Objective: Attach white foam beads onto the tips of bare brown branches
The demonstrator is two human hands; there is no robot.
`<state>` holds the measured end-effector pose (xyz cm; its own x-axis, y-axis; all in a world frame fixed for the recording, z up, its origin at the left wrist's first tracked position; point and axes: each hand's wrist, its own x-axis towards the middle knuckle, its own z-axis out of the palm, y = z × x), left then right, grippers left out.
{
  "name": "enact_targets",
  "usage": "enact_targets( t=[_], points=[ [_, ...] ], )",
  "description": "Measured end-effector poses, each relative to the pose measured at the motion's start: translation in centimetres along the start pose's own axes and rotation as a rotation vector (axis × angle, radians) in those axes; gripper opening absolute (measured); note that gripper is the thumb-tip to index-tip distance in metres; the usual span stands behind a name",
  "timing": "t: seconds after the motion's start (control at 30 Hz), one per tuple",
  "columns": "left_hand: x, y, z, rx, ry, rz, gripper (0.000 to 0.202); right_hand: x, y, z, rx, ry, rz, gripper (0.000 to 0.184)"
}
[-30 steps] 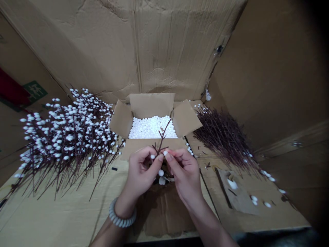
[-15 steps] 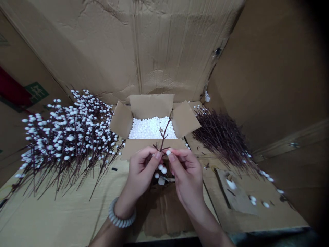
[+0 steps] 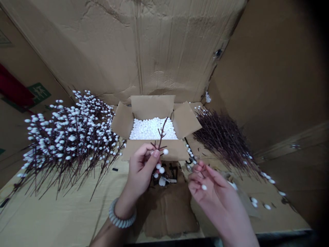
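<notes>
My left hand (image 3: 142,168) pinches a thin brown artificial twig (image 3: 161,133) between thumb and forefinger. Its bare forked tip points up, over the front of the box. White foam balls (image 3: 166,151) sit on the twig's side shoots, several of them just below my thumb. To the right, my right hand (image 3: 213,192) is turned palm up with its fingers curled, apart from the twig. One white foam ball (image 3: 204,187) shows in it, against the lower fingers. Whether anything else lies between its fingertips is too blurred to see.
An open cardboard box (image 3: 153,103) full of white foam balls stands ahead. Twigs covered with white balls (image 3: 74,130) are heaped on the left. Bare brown twigs (image 3: 221,137) lie on the right. Loose balls (image 3: 267,207) and a cardboard scrap (image 3: 244,202) lie at the right.
My right hand has let go of the ball on the twig's side shoot and moved right and down, turning palm up. My left hand still holds the twig in nearly the same place.
</notes>
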<state>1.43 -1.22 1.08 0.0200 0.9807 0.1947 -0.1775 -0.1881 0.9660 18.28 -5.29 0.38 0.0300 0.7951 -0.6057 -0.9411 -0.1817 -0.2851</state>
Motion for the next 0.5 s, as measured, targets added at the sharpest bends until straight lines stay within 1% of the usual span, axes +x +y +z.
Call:
enact_targets(
  t=[0.1,0.2,0.27,0.4,0.5],
  points=[
    [-0.1,-0.2,-0.1,-0.013,-0.028,-0.005,0.026,0.9,-0.4,-1.6,0.036,0.092,0.047,0.006],
    [-0.1,-0.4,-0.3,-0.015,-0.053,-0.034,0.029,1.5,-0.4,-2.5,0.066,0.179,0.07,0.017],
    [-0.1,-0.4,-0.4,-0.002,-0.046,-0.026,0.03,1.6,-0.3,-2.8,0.063,0.213,0.073,0.026],
    [0.0,-0.2,-0.3,0.004,-0.023,-0.005,0.03,1.7,0.0,-3.0,-0.026,0.216,0.03,0.038],
    [0.1,0.0,-0.3,-0.019,-0.038,-0.025,0.031,1.6,0.2,-3.1,-0.096,0.191,0.002,0.035]
  ],
)
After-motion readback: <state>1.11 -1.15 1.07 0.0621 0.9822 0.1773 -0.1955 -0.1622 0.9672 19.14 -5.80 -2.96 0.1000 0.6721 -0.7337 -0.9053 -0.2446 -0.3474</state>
